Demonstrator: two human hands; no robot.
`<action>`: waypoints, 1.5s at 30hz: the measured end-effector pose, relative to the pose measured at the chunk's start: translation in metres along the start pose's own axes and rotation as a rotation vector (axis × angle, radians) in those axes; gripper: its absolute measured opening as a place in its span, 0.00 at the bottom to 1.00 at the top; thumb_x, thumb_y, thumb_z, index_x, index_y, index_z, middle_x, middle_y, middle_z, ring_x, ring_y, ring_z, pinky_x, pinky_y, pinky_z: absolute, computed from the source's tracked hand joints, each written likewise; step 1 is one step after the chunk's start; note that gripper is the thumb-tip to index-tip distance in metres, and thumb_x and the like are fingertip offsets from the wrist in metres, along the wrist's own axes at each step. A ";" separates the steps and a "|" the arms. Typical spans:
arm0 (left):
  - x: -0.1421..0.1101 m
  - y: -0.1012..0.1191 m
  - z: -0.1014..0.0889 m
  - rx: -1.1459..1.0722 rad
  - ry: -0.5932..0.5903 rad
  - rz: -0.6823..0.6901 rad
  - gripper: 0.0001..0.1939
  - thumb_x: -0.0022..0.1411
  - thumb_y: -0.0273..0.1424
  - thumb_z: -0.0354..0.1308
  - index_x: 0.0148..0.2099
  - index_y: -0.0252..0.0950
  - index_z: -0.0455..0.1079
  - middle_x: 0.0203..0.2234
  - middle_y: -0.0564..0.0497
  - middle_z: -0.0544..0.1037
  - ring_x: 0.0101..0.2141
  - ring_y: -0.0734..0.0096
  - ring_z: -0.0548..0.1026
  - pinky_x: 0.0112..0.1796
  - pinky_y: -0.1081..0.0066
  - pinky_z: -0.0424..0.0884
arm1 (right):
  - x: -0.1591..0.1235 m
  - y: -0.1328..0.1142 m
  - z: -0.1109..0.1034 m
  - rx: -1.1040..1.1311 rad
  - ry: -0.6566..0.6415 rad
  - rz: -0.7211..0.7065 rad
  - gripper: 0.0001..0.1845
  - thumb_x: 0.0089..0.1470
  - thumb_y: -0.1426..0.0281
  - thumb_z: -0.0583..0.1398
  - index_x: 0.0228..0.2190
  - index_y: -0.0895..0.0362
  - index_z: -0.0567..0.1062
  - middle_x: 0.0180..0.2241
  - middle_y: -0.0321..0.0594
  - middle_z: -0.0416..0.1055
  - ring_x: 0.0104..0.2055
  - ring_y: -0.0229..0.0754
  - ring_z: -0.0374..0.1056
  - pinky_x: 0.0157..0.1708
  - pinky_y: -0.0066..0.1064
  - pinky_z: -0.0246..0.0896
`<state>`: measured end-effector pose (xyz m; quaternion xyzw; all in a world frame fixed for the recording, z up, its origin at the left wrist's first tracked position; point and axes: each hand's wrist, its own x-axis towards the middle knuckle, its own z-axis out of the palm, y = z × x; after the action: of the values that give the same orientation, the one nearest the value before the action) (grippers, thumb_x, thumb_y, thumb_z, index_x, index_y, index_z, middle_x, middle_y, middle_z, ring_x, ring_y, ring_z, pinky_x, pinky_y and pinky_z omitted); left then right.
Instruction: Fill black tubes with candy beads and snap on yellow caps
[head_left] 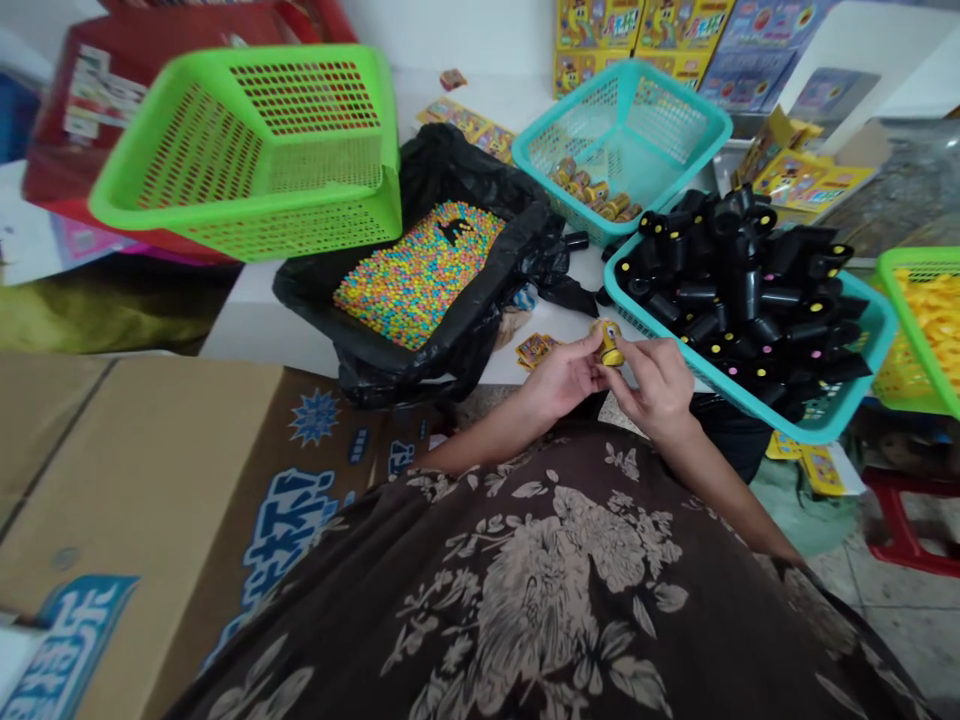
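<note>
My left hand (559, 378) and my right hand (660, 385) meet in front of my body, both closed round a small yellow-labelled canister (609, 343). Just to the right of them is a teal basket (832, 420) heaped with black canisters (742, 285). To the left, a black plastic bag (465, 330) lies open over a tray full of small multicoloured candies (420, 272). Several yellow stickers (534, 349) lie on the table under my left hand.
An upturned green basket (262, 150) stands at the back left. A second teal basket (622, 135) behind holds several labelled canisters. A green basket of yellow pieces (926, 325) is at the far right. A cardboard box (150, 500) fills the left foreground; yellow cartons (637, 30) line the back.
</note>
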<state>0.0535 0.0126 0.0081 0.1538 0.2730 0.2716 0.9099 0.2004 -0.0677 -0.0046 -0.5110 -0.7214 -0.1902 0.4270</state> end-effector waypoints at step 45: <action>-0.007 -0.004 0.007 0.086 0.078 0.097 0.09 0.61 0.29 0.72 0.32 0.33 0.76 0.27 0.54 0.78 0.27 0.78 0.74 0.34 0.74 0.69 | -0.003 -0.001 0.007 0.229 -0.006 0.198 0.17 0.69 0.64 0.62 0.56 0.53 0.79 0.37 0.41 0.79 0.36 0.45 0.73 0.38 0.40 0.72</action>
<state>0.0542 0.0042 0.0152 0.1953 0.3118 0.3092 0.8769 0.1970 -0.0648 -0.0110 -0.5282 -0.6858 -0.0618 0.4969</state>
